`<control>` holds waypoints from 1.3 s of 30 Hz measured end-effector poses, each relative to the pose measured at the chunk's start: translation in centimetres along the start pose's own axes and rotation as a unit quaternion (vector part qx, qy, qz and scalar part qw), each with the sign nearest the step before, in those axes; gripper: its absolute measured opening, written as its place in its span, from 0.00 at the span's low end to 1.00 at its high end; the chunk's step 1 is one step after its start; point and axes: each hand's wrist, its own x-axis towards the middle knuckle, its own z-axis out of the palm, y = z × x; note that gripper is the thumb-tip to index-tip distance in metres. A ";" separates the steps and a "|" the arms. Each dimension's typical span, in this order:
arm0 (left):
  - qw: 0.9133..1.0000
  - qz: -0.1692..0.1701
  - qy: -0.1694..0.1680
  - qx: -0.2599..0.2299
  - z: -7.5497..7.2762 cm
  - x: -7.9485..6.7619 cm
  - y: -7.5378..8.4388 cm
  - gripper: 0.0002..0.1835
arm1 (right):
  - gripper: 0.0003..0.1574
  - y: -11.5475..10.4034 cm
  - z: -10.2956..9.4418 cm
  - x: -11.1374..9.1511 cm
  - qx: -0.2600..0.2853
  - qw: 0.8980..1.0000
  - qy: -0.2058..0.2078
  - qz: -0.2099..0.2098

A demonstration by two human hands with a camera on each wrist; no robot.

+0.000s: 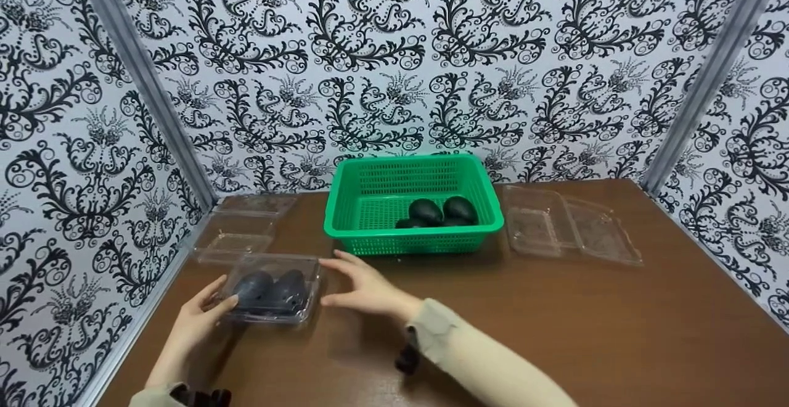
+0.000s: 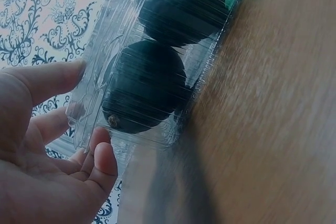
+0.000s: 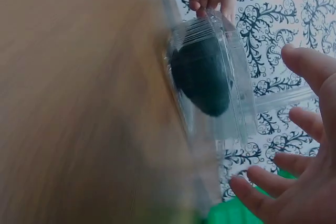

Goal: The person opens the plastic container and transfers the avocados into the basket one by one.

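A clear plastic clamshell box [image 1: 308, 271], its lid down, contains two dark avocados [image 1: 288, 290] side by side. My left hand [image 1: 200, 320] grips the box's left edge, thumb and fingers at the rim, as the left wrist view also shows. My right hand [image 1: 363, 287] is just off the box's right side, fingers spread and holding nothing. In the right wrist view a gap shows between those fingers and the box [image 3: 241, 77]. Whether the box rests fully on the table cannot be told.
A green plastic basket [image 1: 345, 232] with several more avocados [image 1: 425, 211] stands at the table's back middle. Opened clear clamshells lie at the back left [image 1: 234, 231] and back right [image 1: 536, 222] of the brown table [image 1: 555, 333]. Patterned walls [image 1: 394, 86] enclose the back and sides.
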 end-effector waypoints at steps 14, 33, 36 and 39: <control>1.000 0.011 0.013 -0.013 0.2 0.0 0.0 0.34 | 0.51 -1.0 4.3 2.6 0.037 0.999 0.010 0.034; 0.997 0.037 0.020 0.069 0.8 -1.0 1.1 0.34 | 0.49 -1.1 4.7 1.3 0.043 0.997 0.024 0.062; 0.994 0.048 0.020 0.092 1.0 -1.6 1.4 0.35 | 0.49 -1.0 4.5 0.9 0.046 0.997 0.016 0.066; 0.993 0.061 0.018 0.103 1.3 -2.0 1.6 0.35 | 0.49 -0.8 4.1 0.4 0.042 0.997 0.009 0.063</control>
